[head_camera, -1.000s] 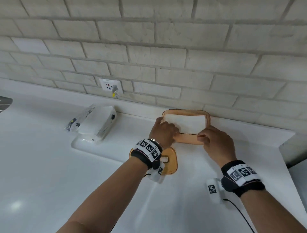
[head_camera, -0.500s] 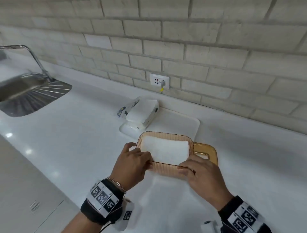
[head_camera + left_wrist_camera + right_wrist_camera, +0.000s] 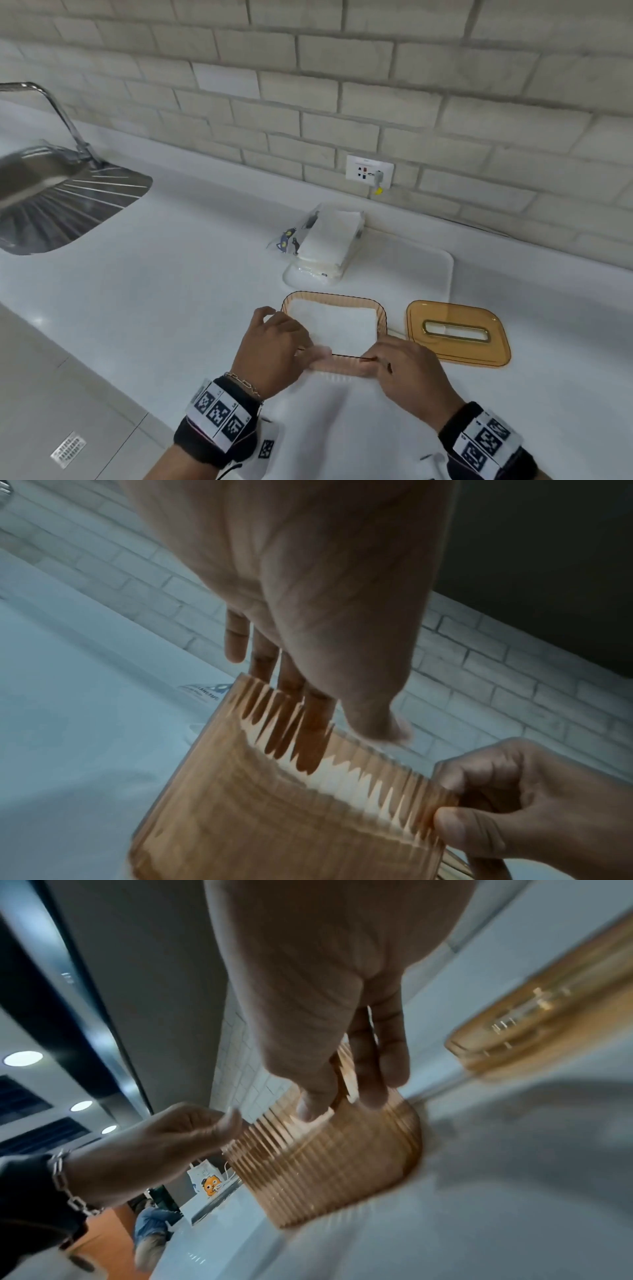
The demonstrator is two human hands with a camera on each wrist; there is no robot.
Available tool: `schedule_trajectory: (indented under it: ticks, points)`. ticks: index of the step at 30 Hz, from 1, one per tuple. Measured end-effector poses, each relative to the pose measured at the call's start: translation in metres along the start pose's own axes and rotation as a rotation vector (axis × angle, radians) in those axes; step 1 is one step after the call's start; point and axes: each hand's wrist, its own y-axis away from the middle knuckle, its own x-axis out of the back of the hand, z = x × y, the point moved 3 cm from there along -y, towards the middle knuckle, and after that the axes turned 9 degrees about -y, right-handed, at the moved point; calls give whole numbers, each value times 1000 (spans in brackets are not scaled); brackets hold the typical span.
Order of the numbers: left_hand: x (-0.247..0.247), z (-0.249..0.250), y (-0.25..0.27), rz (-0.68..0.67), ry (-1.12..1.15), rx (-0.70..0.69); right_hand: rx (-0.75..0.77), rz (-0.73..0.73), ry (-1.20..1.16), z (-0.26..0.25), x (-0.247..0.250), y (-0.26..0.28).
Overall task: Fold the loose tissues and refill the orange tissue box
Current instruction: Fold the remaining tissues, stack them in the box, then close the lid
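Note:
The orange ribbed tissue box (image 3: 334, 297) stands on the white counter (image 3: 171, 291) in front of me, with a flat stack of folded white tissues (image 3: 337, 325) inside. My left hand (image 3: 274, 344) grips its near left corner; through the translucent wall (image 3: 257, 818) its fingers (image 3: 308, 737) show inside, thumb at the rim. My right hand (image 3: 407, 370) pinches the near right wall (image 3: 325, 1172), thumb outside. The orange lid (image 3: 457, 332) with its slot lies flat just right of the box, apart from both hands.
An opened plastic pack of white tissues (image 3: 329, 240) lies behind the box on a white tray (image 3: 431, 270). A steel sink (image 3: 51, 198) with a tap is at far left. A wall socket (image 3: 369, 171) sits in the brick wall. The counter's front edge runs at lower left.
Both hands have drawn the box away from the back wall toward me, off the tray. The lid now lies to its right. My view has swung left, bringing the sink in.

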Motion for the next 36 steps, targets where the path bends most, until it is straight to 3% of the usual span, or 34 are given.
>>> schedule_trajectory:
  ticks: [2, 3, 5, 7, 9, 12, 24, 27, 29, 31, 33, 36]
  points:
    - [8, -4, -18, 49, 39, -33, 3, 45, 95, -10, 8, -8]
    - [11, -6, -28, 1, 78, -63, 8, 71, 104, -16, 13, -14]
    - [4, -11, -45, -259, 113, -92, 2, 18, 82, -25, 16, -33]
    - [-2, -13, -60, -515, 92, -144, -104, -219, 64, -29, 8, -54]
    - [-5, -9, -76, -588, 50, -228, -185, -468, 175, -32, -4, -71]
    - [-13, -3, -85, -638, -3, -315, -176, -592, 341, -34, -16, -86]
    - [-24, -16, -91, -598, 98, -358, -192, -519, 306, -29, -14, -89]
    - [11, -41, -112, -488, 327, -215, -184, -247, 145, -25, 5, -85]
    - [32, -62, -137, -268, 445, -52, -165, 36, 127, -18, 19, -80]
    - [33, -82, -164, -114, 465, 160, -272, 155, 105, -4, 26, -76]
    - [13, -94, -188, -162, 428, 320, -404, 118, 14, 7, 24, -74]
    - [-20, -101, -209, -326, 450, 416, -483, 161, -95, 16, 25, -73]
